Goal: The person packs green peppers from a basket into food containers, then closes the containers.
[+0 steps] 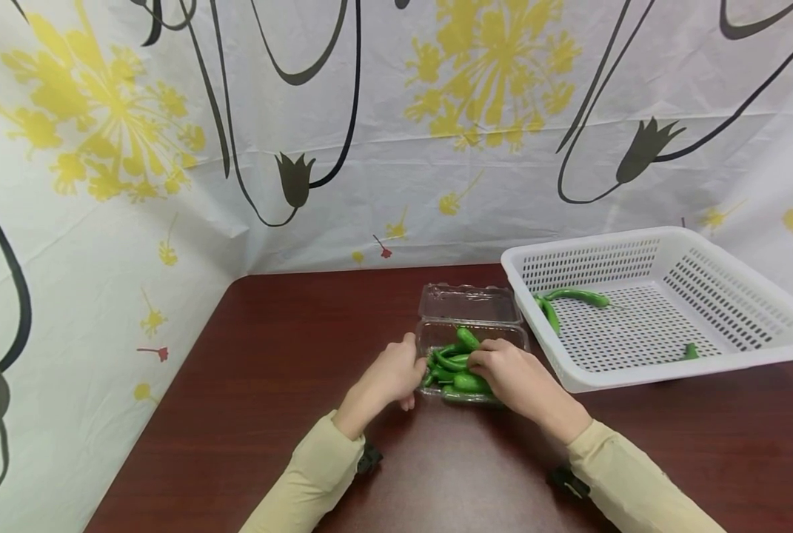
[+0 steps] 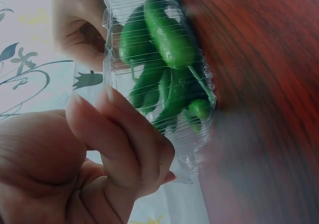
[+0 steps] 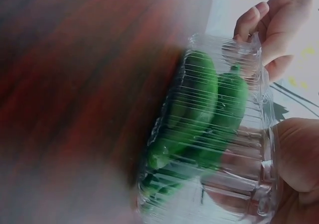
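A clear plastic clamshell container (image 1: 473, 331), its lid (image 1: 471, 304) folded back, lies on the table with several green chili peppers (image 1: 454, 361) inside. My left hand (image 1: 391, 371) grips the container's left end; in the left wrist view its curled fingers (image 2: 130, 139) lie against the ribbed wall. From the right, my right hand (image 1: 517, 376) reaches over the rim into the container. Through the plastic in the right wrist view, its fingers (image 3: 234, 157) show beside the peppers (image 3: 199, 99). Whether they pinch a pepper is hidden.
A white perforated basket (image 1: 536, 277) stands to the right, close to the container. Inside it lie a few more green chili peppers (image 1: 577, 297). The dark red-brown table (image 1: 269, 414) meets a patterned white sheet (image 1: 343, 229) at its back and left.
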Motion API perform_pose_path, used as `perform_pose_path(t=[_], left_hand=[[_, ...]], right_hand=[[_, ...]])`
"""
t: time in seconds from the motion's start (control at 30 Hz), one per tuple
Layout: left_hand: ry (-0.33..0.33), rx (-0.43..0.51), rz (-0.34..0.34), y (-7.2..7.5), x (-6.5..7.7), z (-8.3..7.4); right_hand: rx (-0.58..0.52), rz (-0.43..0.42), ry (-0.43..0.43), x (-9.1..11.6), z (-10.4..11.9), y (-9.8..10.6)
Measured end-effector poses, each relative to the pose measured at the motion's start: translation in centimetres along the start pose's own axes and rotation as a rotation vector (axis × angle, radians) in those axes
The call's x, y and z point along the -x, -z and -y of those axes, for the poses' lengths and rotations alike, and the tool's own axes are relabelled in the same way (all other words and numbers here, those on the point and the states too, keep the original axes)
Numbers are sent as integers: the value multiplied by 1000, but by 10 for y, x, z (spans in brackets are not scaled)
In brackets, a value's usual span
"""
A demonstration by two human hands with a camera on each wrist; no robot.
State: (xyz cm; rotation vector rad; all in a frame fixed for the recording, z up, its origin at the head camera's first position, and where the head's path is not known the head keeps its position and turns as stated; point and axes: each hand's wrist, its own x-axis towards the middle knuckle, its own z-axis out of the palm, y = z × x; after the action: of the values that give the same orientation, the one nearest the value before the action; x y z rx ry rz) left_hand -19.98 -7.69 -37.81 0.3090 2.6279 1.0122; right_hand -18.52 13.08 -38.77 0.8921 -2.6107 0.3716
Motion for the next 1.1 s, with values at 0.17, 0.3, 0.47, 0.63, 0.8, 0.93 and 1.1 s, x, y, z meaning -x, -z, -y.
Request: perform_pose_path(t=[0.17,0.3,0.47,0.63,0.8,0.93,1.1], left_hand=[[3,1,-2,0,0,0],[3,0,-3,0,-1,0],[1,3,1,0,-1,0],[-6,17,-2,0,0,1],[-12,18,-2,-1,0,1],[-11,14,2,0,0,1],[-15,32,-1,0,0,1]], right_hand=[[-44,21,-49,-1,-2,5],[-48,24,-73,-2,-3,11],[-46,24,-67,-3,-7,18],[-71,-2,-26,-4,-10,24],[-81,-11,-21,-6,-12,29],[-83,-20,-26,-6,-13,32],[-83,-51,-28,-6,-15,37]])
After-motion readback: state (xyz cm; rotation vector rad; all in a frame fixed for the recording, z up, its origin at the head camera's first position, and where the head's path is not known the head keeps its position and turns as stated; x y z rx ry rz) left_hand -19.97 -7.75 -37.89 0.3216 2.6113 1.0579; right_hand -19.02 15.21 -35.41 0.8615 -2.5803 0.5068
